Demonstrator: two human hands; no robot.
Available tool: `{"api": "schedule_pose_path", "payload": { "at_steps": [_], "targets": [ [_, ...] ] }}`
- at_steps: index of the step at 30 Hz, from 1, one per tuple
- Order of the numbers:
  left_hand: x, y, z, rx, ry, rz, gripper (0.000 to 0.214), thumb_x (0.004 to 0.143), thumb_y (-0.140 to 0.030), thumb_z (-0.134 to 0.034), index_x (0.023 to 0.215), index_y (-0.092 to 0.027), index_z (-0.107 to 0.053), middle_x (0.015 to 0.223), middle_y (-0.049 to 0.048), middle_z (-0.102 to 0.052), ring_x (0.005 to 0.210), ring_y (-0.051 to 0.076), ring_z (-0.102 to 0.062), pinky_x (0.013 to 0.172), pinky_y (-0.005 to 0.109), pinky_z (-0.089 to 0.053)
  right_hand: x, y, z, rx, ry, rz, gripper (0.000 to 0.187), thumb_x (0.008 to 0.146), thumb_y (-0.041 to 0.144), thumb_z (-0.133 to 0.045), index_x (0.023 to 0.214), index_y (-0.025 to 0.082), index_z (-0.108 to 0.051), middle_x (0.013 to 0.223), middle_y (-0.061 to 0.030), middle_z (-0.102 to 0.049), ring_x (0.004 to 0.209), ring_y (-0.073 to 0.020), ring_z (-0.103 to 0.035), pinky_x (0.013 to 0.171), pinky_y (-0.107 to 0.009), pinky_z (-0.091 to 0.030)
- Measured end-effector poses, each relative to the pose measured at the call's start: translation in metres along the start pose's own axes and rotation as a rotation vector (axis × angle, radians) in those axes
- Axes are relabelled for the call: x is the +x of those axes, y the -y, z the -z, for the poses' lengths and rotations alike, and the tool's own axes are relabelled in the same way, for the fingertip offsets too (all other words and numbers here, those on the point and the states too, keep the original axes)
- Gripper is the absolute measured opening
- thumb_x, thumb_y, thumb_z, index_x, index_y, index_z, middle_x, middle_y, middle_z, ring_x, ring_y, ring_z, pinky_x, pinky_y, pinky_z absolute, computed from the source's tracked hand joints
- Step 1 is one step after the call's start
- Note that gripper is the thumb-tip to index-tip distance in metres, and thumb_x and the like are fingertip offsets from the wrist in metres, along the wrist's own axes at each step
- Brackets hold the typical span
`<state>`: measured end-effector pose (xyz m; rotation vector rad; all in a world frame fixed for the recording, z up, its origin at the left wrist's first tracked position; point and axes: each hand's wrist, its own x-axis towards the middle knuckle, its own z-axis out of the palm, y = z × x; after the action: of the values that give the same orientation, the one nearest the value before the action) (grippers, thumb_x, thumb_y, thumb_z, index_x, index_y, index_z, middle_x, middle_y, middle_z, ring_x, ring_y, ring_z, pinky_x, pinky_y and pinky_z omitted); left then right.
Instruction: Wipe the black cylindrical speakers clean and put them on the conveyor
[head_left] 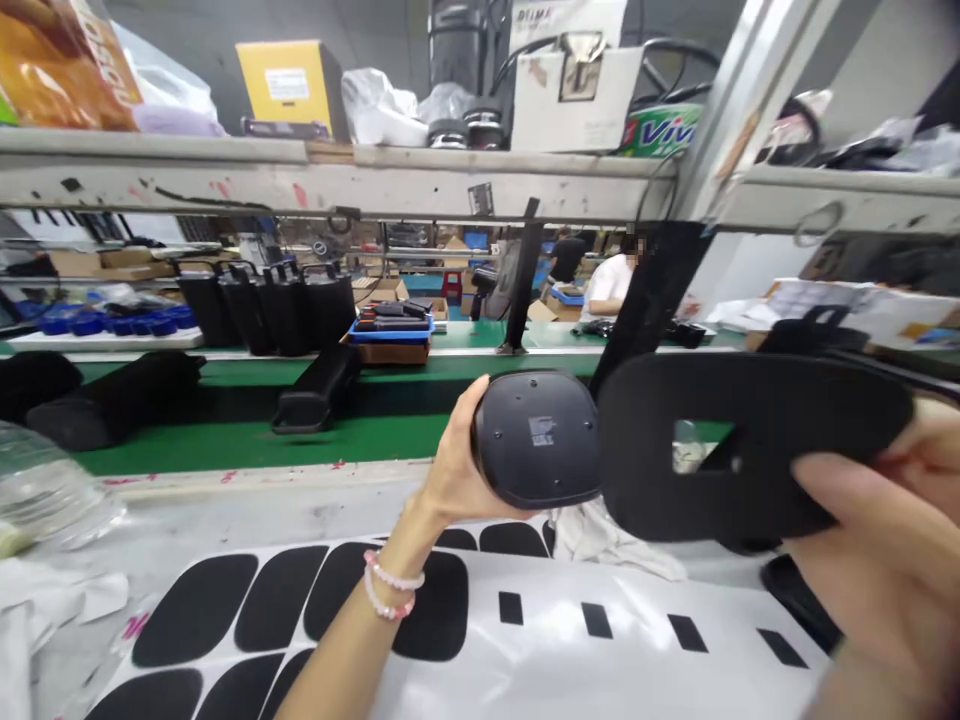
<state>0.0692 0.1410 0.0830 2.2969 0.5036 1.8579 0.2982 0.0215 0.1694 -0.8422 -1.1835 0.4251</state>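
My left hand point(459, 465) is wrapped round a black rounded device point(517, 465), its base facing me. Several screws and a small label show on that base. On the right, close to the camera, my right hand point(874, 510) pinches a black rounded pad point(645, 460) with a rectangular hole in it. The pad's left edge overlaps the device's right side in view; whether they touch I cannot tell. Below both hands lies a white backing sheet point(570, 675) with black pads point(199, 610) on its left part and small black rectangles point(598, 620) on its right.
Beyond the bench a green conveyor belt point(240, 440) carries black cylindrical units point(315, 385) and a blue tray point(424, 330). A shelf point(420, 185) with boxes runs overhead. A white cloth point(615, 545) lies behind the sheet, a clear plastic bag point(52, 490) at left. A person point(609, 285) sits across.
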Motion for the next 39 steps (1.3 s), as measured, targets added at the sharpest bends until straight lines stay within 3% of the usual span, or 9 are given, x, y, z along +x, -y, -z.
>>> {"api": "schedule_pose_path", "payload": {
  "at_steps": [2, 4, 6, 8, 11, 17, 24, 31, 39],
  "targets": [
    [-0.006, 0.005, -0.004, -0.015, 0.080, 0.110, 0.137, 0.048, -0.037, -0.091, 0.154, -0.032, -0.003, 0.150, 0.0166, -0.039, 0.127, 0.040, -0.055, 0.103, 0.059, -0.049, 0.013, 0.008, -0.017, 0.117, -0.019, -0.074, 0.026, 0.064, 0.025, -0.087, 0.071, 0.023, -0.062, 0.075, -0.0002, -0.062, 0.064, -0.0127, -0.062, 0.056, -0.023, -0.054],
    [-0.010, 0.009, -0.003, -0.029, 0.188, 0.192, 0.142, 0.050, -0.033, -0.090, 0.153, -0.034, 0.007, 0.151, 0.0165, -0.039, 0.128, 0.041, -0.054, 0.104, 0.062, -0.047, 0.020, 0.008, -0.032, 0.183, 0.038, -0.184, 0.028, 0.061, 0.029, -0.089, 0.069, 0.022, -0.063, 0.068, 0.0012, -0.061, 0.054, -0.0105, -0.058, 0.045, -0.019, -0.049],
    [-0.012, 0.011, 0.000, -0.044, 0.296, 0.207, 0.146, 0.050, -0.030, -0.089, 0.152, -0.034, 0.015, 0.149, 0.0164, -0.042, 0.130, 0.042, -0.052, 0.106, 0.064, -0.044, 0.023, 0.001, -0.038, 0.190, 0.091, -0.265, 0.030, 0.059, 0.032, -0.089, 0.069, 0.022, -0.063, 0.064, 0.0025, -0.059, 0.045, -0.0091, -0.054, 0.037, -0.018, -0.043],
    [-0.012, 0.010, 0.003, -0.040, 0.354, 0.219, 0.144, 0.049, -0.028, -0.089, 0.152, -0.034, 0.012, 0.149, 0.0166, -0.041, 0.132, 0.041, -0.051, 0.106, 0.063, -0.045, 0.025, -0.012, -0.037, 0.168, 0.118, -0.307, 0.031, 0.059, 0.034, -0.090, 0.070, 0.022, -0.063, 0.066, 0.0022, -0.060, 0.048, -0.0098, -0.055, 0.039, -0.019, -0.046],
    [-0.008, 0.006, 0.007, -0.025, 0.343, 0.286, 0.135, 0.050, -0.031, -0.088, 0.152, -0.034, 0.000, 0.153, 0.0155, -0.037, 0.135, 0.040, -0.047, 0.107, 0.062, -0.045, 0.027, -0.032, -0.030, 0.102, 0.144, -0.321, 0.032, 0.061, 0.037, -0.090, 0.071, 0.022, -0.063, 0.072, 0.0010, -0.061, 0.060, -0.0111, -0.058, 0.051, -0.020, -0.052],
    [0.000, -0.002, 0.012, 0.056, 0.333, 0.484, 0.132, 0.053, -0.036, -0.088, 0.151, -0.034, 0.000, 0.148, 0.0129, -0.047, 0.131, 0.038, -0.052, 0.105, 0.060, -0.047, 0.024, -0.057, -0.037, 0.044, 0.229, -0.315, 0.028, 0.069, 0.036, -0.086, 0.077, 0.024, -0.062, 0.077, 0.0028, -0.060, 0.062, -0.0085, -0.056, 0.051, -0.015, -0.048],
    [-0.002, 0.000, 0.014, 0.191, 0.318, 0.406, 0.134, 0.048, -0.031, -0.089, 0.151, -0.031, -0.003, 0.141, 0.0120, -0.055, 0.118, 0.033, -0.064, 0.094, 0.044, -0.057, 0.018, -0.063, -0.048, 0.008, 0.233, -0.299, 0.026, 0.072, 0.036, -0.083, 0.077, 0.024, -0.061, 0.080, 0.0021, -0.061, 0.065, -0.0094, -0.057, 0.053, -0.016, -0.049],
    [-0.003, 0.004, 0.016, 0.268, 0.273, 0.291, 0.147, 0.040, -0.031, -0.094, 0.153, -0.029, 0.000, 0.141, 0.0168, -0.054, 0.116, 0.035, -0.065, 0.092, 0.045, -0.059, 0.016, -0.067, -0.055, 0.006, 0.219, -0.260, 0.021, 0.072, 0.030, -0.083, 0.076, 0.024, -0.064, 0.078, 0.0021, -0.063, 0.067, -0.0101, -0.059, 0.056, -0.017, -0.050],
    [-0.002, 0.005, 0.019, 0.256, 0.244, 0.299, 0.146, 0.039, -0.026, -0.094, 0.153, -0.027, -0.005, 0.137, 0.0164, -0.058, 0.116, 0.034, -0.065, 0.092, 0.044, -0.059, 0.015, -0.068, -0.061, 0.054, 0.234, -0.279, 0.018, 0.073, 0.026, -0.083, 0.076, 0.023, -0.066, 0.079, 0.0017, -0.065, 0.070, -0.0106, -0.063, 0.061, -0.018, -0.054]
  ]
}}
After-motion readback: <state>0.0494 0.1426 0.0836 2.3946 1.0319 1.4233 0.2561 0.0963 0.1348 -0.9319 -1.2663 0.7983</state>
